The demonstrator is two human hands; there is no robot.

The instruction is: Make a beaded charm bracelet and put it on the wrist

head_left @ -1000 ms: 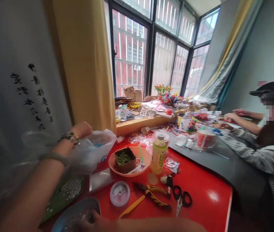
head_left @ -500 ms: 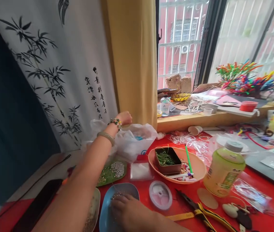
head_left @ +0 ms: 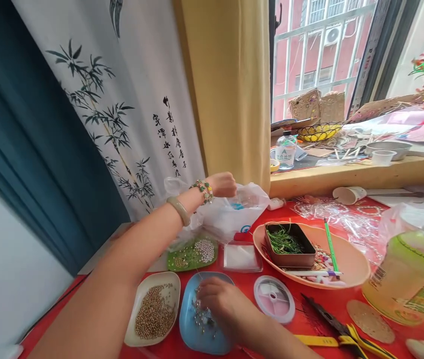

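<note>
Vs earlier frames: view has swung left and down, so the co-worker at the far side is out of shot and the near trays now show in full.

Left hand [head_left: 223, 184] is still reaching out over the white plastic bag [head_left: 234, 214] at the back of the red tabletop [head_left: 309, 304], fingers curled at the bag's top edge. Looks like it is pinching the plastic, but the grip is hidden behind the hand, so I cannot tell for sure. Wrist carries a pale green bangle [head_left: 179, 210] and a multicoloured bead bracelet [head_left: 203, 191].

Right hand [head_left: 222, 303] has stayed on the blue shallow dish [head_left: 197, 334], fingers bent down into the small silvery beads [head_left: 201, 317] lying in it. Fingertips touch the beads; whether any bead is actually pinched is not visible.

Layout around the dish:
- left, just beside: cream oval dish of gold beads [head_left: 154, 314]
- behind: green leaf-shaped tray with white pearl beads [head_left: 193, 253]
- right, just beside: round clear spool of thread [head_left: 274, 305]
- behind the spool: small clear zip bag [head_left: 240, 257]
- further right: peach oval plate [head_left: 353, 267] holding a dark rectangular tin [head_left: 289, 245] and a green stick [head_left: 330, 244]
- right edge, now close to the camera: green drink bottle [head_left: 406, 279]
- front right: yellow-handled pliers [head_left: 346, 336]
</note>
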